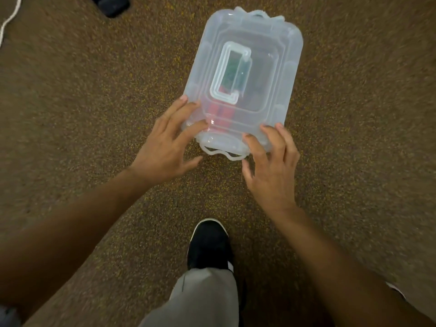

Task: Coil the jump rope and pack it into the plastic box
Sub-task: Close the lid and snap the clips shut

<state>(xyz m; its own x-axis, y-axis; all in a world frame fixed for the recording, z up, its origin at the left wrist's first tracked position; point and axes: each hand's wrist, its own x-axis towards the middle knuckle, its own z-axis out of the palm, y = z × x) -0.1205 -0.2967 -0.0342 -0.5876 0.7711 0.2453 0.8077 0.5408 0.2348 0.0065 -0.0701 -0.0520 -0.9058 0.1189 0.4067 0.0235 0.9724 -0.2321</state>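
plastic box (271, 67): translucent, lid on, flat on carpet | jump rope (220, 114): red handles inside

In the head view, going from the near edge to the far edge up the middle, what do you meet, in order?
Grey trouser leg → black shoe → brown carpet → near latch of the plastic box → box lid with red jump rope handles showing through → far latch.
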